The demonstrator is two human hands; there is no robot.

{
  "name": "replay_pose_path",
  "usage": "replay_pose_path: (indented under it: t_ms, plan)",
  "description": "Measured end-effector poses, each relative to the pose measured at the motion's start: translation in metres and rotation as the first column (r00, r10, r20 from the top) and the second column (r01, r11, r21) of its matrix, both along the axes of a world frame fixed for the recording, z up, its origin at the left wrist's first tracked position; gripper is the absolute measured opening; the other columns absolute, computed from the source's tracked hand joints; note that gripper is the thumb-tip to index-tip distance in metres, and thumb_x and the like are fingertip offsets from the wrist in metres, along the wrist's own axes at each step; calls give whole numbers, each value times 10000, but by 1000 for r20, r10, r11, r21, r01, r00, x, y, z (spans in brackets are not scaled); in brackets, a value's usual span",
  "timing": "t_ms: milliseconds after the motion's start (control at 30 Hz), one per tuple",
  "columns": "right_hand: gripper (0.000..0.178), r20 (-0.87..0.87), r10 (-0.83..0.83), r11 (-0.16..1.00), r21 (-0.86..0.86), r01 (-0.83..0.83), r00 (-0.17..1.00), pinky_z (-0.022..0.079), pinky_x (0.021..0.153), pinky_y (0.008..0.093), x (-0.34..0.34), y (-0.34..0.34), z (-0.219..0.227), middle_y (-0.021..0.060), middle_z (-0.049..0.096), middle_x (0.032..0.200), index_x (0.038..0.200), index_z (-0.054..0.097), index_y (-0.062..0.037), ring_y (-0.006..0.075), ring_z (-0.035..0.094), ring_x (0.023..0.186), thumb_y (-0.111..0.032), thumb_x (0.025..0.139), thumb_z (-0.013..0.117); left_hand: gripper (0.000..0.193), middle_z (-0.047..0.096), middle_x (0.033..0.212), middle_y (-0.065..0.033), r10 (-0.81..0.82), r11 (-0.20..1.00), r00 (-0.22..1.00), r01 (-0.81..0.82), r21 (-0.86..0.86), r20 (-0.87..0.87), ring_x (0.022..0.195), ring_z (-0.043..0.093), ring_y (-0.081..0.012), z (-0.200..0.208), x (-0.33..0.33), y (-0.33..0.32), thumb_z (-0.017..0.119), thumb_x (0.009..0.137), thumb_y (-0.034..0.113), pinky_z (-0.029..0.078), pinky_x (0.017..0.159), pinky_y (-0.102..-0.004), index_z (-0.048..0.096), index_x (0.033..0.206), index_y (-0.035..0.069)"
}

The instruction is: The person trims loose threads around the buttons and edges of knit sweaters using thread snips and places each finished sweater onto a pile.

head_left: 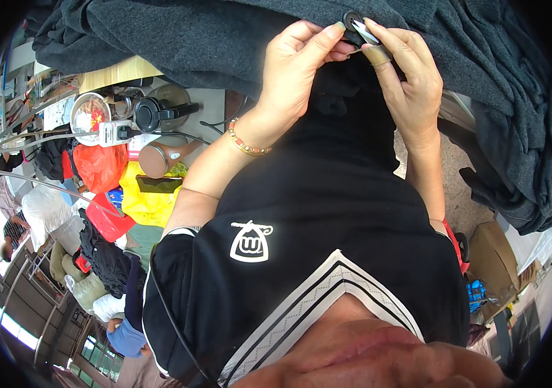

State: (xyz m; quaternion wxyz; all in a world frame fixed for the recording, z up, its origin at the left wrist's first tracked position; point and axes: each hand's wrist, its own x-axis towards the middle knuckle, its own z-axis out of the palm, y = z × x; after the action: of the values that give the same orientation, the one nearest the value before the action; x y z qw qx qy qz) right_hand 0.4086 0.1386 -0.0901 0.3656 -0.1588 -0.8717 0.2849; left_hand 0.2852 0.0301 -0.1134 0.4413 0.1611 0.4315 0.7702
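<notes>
Dark grey knitted cloth (179, 45), apparently a garment, is spread across the top of the view. A round black button (351, 20) sits at its lower edge. My left hand (298, 61) pinches the cloth beside the button between thumb and fingers. In my right hand (412, 81) is a small pair of thread snips (365, 32), its pale pointed blades right against the button. A tan band (377, 54) wraps one finger of that hand. The fingertips partly hide the cloth under the button, and any thread is too fine to make out.
Left of my arm are a glass kettle (182, 107) with a black lid, a brown cup (154, 160), a clear tub (90, 111), a yellow bag (140, 202) and a red bag (98, 167). A cardboard box (492, 262) stands at right. Another person (127, 336) is at lower left.
</notes>
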Motion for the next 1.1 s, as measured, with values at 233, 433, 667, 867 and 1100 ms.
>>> replay_pose_path:
  t_ms: [233, 433, 667, 867, 1100]
  plan:
    - [289, 5, -30, 996, -85, 30, 1000, 498, 696, 258, -3, -4, 2, 82, 653, 892, 1100, 692, -25, 175, 631, 777, -7, 812, 711, 133, 695, 878, -102, -7, 1000, 1000, 7, -10, 0, 802, 673, -146, -3, 2, 3, 630, 938, 133, 539, 762, -271, 630, 939, 1]
    - [276, 5, -31, 992, -121, 32, 999, 500, 707, 257, -6, -7, 3, 91, 657, 903, 1092, 691, -11, 172, 638, 799, 14, 817, 703, 123, 697, 894, -115, -13, 999, 1000, 12, -51, -26, 811, 676, -148, -4, -1, 1, 605, 952, 127, 543, 762, -277, 623, 919, 11]
    - [232, 10, -27, 971, -239, 29, 1000, 488, 780, 247, -4, -6, 5, 78, 664, 944, 1079, 694, -9, 148, 631, 870, -5, 847, 689, 145, 690, 882, -94, -13, 1000, 1000, 13, -9, 22, 808, 662, -130, -5, 3, 2, 613, 950, 154, 535, 754, -258, 624, 924, 12]
    - [235, 19, -68, 927, -369, 70, 997, 472, 834, 228, 6, -3, 13, 68, 659, 996, 1125, 677, 11, 117, 620, 918, -24, 895, 648, 155, 679, 894, -87, -24, 999, 999, 24, -29, -22, 826, 664, -133, -2, 2, 2, 607, 955, 168, 534, 755, -258, 618, 927, 16]
    - [266, -40, -132, 823, -561, 87, 990, 467, 832, 204, 13, 4, 11, 54, 656, 1047, 1168, 662, 5, 89, 608, 923, -42, 908, 642, 178, 628, 953, -54, -76, 996, 997, 75, -52, -4, 902, 638, -151, -7, -5, 0, 617, 951, 227, 531, 791, -302, 579, 957, 53]
